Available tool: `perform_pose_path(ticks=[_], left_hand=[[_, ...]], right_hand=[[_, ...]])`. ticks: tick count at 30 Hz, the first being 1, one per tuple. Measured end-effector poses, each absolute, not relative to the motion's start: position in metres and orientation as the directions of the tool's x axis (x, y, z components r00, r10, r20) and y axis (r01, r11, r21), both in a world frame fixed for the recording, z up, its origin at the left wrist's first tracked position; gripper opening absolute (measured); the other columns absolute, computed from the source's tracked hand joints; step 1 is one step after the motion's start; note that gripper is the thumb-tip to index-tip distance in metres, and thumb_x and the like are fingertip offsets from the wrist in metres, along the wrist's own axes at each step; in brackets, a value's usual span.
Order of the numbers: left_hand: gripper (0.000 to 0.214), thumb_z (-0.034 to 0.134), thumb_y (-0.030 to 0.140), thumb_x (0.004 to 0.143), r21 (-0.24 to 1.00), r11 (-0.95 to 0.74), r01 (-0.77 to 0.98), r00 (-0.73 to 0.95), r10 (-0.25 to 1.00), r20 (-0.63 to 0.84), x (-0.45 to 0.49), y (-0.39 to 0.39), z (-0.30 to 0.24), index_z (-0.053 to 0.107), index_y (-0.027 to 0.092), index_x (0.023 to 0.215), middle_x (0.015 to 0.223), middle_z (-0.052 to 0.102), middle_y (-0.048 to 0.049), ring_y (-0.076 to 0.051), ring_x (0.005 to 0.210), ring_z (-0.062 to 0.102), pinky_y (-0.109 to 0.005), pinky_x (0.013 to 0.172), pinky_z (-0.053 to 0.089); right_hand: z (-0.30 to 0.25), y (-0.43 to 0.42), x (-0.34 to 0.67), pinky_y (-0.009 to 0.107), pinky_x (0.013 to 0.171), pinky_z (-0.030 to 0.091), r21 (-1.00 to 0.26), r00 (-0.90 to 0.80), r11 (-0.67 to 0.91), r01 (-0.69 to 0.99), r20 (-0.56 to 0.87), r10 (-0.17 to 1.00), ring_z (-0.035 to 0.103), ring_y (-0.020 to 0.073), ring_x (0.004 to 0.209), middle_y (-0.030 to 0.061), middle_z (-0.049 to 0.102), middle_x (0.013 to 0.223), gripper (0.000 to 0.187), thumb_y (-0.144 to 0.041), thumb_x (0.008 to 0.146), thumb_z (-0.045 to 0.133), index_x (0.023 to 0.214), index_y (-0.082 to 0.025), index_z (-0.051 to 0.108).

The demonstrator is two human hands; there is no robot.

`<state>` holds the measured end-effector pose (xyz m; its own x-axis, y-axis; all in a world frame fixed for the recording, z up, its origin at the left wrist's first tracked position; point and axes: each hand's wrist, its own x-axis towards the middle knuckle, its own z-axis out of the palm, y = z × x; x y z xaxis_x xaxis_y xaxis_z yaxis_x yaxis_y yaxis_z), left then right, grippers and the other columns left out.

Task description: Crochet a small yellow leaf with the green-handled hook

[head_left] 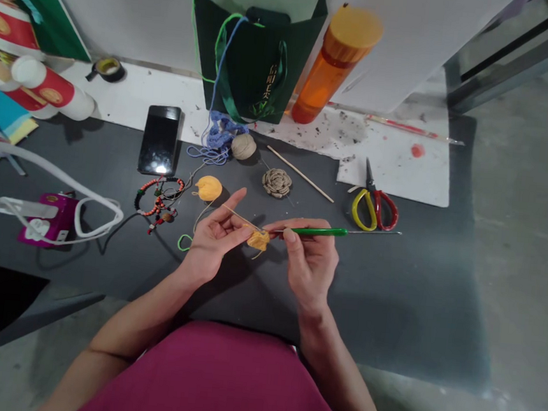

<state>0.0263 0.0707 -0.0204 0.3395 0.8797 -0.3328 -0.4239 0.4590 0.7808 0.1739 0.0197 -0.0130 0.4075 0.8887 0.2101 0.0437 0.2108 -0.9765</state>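
Observation:
Between finger and thumb my left hand (216,235) pinches a small yellow crochet piece (258,240). Its raised index finger carries a strand of yellow yarn, which runs towards the yellow yarn ball (209,188) just behind that hand. My right hand (313,260) is closed around the green handle of a crochet hook (322,232). The hook's left tip meets the crochet piece; whether a loop sits on it is too small to see. Beyond my hands lie a beige crocheted flower (276,183) and a beige yarn ball (243,146).
Scissors (374,205) and a thin wooden stick (300,174) lie at the right. A phone (159,140), beaded bracelets (158,198) and a purple box (49,220) with white cables are at the left. A dark green bag (258,57) and orange bottle (332,63) stand behind.

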Motion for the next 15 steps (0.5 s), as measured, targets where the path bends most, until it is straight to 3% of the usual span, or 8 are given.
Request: perform_pose_path(ticks=[4, 10, 15], left_hand=[[0.067, 0.095, 0.023, 0.069, 0.774, 0.459, -0.436, 0.321, 0.883, -0.343, 0.027, 0.071, -0.020, 0.074, 0.024, 0.132, 0.069, 0.072, 0.0059, -0.009, 0.067, 0.067, -0.020, 0.071, 0.057], [0.072, 0.095, 0.024, 0.068, 0.786, 0.430, -0.445, 0.307, 0.897, -0.317, 0.029, 0.069, -0.020, 0.071, 0.025, 0.136, 0.066, 0.072, 0.0065, -0.009, 0.065, 0.067, -0.020, 0.069, 0.056], [0.076, 0.094, 0.027, 0.072, 0.804, 0.421, -0.420, 0.323, 0.897, -0.301, 0.029, 0.068, -0.022, 0.066, 0.025, 0.142, 0.072, 0.073, 0.0055, -0.009, 0.068, 0.067, -0.020, 0.072, 0.055]], right_hand=[[-0.015, 0.017, 0.175, 0.029, 0.069, 0.066, -0.974, 0.389, 0.188, 0.127, 0.223, 0.894, 0.077, 0.0139, 0.073, 0.0004, 0.082, 0.088, 0.006, -0.029, 0.099, 0.064, 0.097, -0.024, 0.067], [-0.026, 0.013, 0.175, 0.035, 0.078, 0.064, -0.886, 0.326, 0.275, 0.374, 0.403, 0.855, 0.079, 0.0175, 0.086, 0.0003, 0.082, 0.095, 0.015, -0.018, 0.098, 0.062, 0.105, -0.029, 0.068], [-0.031, 0.013, 0.172, 0.037, 0.077, 0.065, -0.897, 0.396, 0.330, 0.292, 0.428, 0.813, 0.079, 0.0181, 0.087, 0.0002, 0.082, 0.097, 0.015, -0.018, 0.099, 0.060, 0.107, -0.030, 0.064]])
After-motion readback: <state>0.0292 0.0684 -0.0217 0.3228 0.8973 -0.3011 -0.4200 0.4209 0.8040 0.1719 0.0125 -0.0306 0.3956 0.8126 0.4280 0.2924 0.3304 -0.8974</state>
